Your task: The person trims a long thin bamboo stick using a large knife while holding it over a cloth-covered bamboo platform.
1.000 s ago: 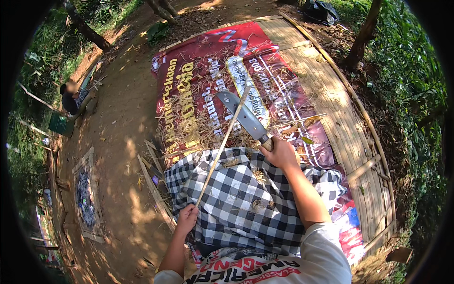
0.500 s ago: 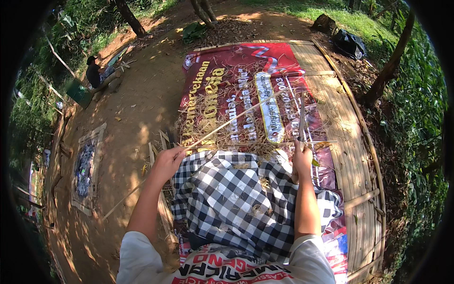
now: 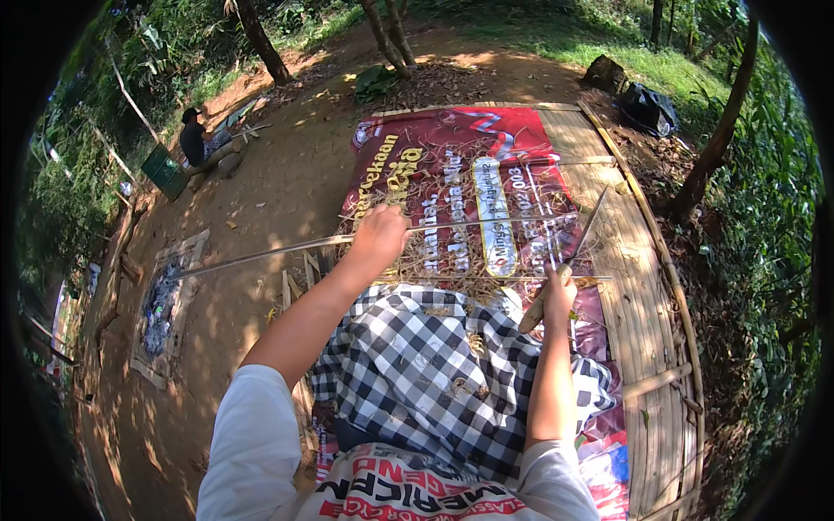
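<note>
My left hand (image 3: pixel 382 236) is closed around a long thin bamboo strip (image 3: pixel 287 248), held almost level above the red banner (image 3: pixel 452 126). The strip reaches out to the left over the dirt and to the right across the banner. In my right hand (image 3: pixel 559 293) is a knife (image 3: pixel 592 226), its blade slanting up and right, away from the strip. The knife's wooden handle sticks out below my fist. A black-and-white checkered cloth (image 3: pixel 434 365) covers my lap, with a few shavings on it. Another thin strip (image 3: pixel 584 279) lies crosswise just beyond the cloth.
Curly shavings (image 3: pixel 443 252) litter the banner, spread on a bamboo platform (image 3: pixel 647 321). To the left, a framed ash pit (image 3: pixel 161 304) lies in the dirt. A person (image 3: pixel 198 143) sits farther off near a green container (image 3: pixel 165 172). A black plastic bag (image 3: pixel 647 108) rests at the right.
My left hand has moved right and away from me, and the strip has swung from a diagonal to nearly level. The knife blade has tipped from upright toward the right.
</note>
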A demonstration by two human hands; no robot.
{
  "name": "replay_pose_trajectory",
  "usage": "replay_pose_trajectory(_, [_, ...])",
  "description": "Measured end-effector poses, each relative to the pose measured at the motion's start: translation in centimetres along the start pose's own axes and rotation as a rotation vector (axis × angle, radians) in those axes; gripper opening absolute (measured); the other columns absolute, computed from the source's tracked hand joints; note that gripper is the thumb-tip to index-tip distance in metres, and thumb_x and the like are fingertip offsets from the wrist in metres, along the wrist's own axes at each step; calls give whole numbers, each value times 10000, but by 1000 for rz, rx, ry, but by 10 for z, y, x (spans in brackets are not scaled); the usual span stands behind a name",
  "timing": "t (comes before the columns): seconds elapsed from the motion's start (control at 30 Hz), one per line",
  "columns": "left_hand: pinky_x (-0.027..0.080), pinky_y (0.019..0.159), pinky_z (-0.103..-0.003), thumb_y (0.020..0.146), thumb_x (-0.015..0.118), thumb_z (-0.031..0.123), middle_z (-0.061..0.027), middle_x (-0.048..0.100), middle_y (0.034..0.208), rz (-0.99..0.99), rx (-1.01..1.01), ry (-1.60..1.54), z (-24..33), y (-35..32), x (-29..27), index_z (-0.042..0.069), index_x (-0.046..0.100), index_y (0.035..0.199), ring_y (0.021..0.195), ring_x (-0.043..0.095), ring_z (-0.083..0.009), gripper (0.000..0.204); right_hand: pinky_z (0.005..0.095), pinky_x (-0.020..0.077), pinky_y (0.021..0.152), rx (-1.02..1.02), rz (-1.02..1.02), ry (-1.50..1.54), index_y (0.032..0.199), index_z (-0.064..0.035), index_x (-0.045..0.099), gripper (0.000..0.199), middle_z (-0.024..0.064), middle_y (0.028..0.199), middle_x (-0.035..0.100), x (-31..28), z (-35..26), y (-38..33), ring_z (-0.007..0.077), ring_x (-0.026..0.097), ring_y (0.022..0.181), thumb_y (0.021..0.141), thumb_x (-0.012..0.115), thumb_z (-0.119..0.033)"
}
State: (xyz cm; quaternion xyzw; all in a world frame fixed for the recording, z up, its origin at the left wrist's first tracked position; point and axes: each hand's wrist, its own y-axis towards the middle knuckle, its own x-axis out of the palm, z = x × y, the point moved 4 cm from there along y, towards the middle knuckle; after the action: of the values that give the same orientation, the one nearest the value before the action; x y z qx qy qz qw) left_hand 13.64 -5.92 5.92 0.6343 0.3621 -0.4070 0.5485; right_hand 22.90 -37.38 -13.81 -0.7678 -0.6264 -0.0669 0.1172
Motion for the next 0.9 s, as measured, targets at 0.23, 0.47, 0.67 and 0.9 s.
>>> replay_pose_trajectory(0.23, [497,755,-422,749,711,121,-105,596,853,-1,81,-87,33,19,14,61,676,763,865,607,-292,71,279,437,525,36,-116,36,817,-32,558,192,40,712,595,23,-15,-25,118,551,567,793,722,-129])
replay_pose_trajectory(0.47, [472,757,-413,746,707,79,-97,560,859,-9,147,-163,52,16,29,44,654,840,844,584,-298,113,286,463,552,-67,-149,52,877,7,569,188,50,729,604,32,-6,-30,136,572,593,798,714,-83])
replay_pose_trajectory(0.67, [434,803,-393,719,676,43,-86,544,882,15,189,-244,58,11,52,51,651,843,911,550,-274,127,284,466,545,-15,-106,145,950,1,596,185,50,759,612,31,-1,-27,138,576,581,812,698,-71])
replay_pose_trajectory(0.9, [404,862,-392,714,679,22,-76,540,918,58,226,-336,60,8,73,63,667,871,950,522,-269,162,299,489,561,210,-137,566,1079,55,553,266,85,772,574,30,6,-20,159,558,583,853,610,-73])
